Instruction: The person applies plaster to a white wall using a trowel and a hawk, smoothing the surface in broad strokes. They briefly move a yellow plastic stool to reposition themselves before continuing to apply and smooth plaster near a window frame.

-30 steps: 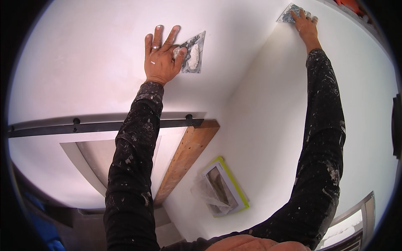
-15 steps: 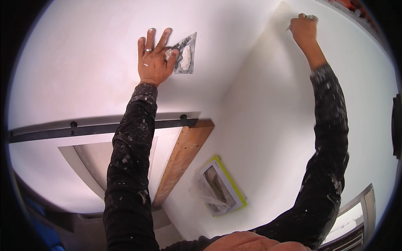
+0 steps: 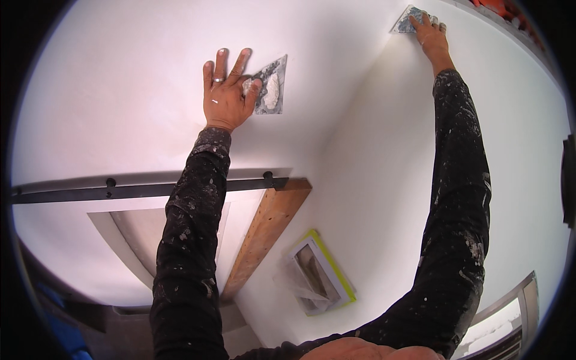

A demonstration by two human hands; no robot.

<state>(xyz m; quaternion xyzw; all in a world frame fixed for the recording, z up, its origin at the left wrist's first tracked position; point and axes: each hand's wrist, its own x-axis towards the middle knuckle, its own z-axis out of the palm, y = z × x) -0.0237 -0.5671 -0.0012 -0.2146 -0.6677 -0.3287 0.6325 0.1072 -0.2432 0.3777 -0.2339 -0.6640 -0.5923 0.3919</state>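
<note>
High on the white wall [image 3: 120,108], my left hand [image 3: 227,107] has its fingertips spread against the surface. Its thumb pins a flat putty knife [image 3: 263,103], whose smeared metal blade carries a lump of white putty [image 3: 272,90]. My right hand [image 3: 433,39] reaches far up to the right, where two wall surfaces meet. Its fingers press a second putty knife [image 3: 409,21] against the plaster; that blade is also smeared, and its handle is mostly hidden by the hand. White splashes mark both black sleeves.
Below my left hand runs a black door rail [image 3: 141,191] over a white panelled door [image 3: 66,240], beside a wooden beam [image 3: 264,234]. A lime-edged wall frame [image 3: 339,267] has loose plastic film. At lower right is a window [image 3: 495,330].
My right hand has swung up and slightly left, and its blade now shows flat near the corner. My left hand and its knife appear slightly lower and further right, as does the background.
</note>
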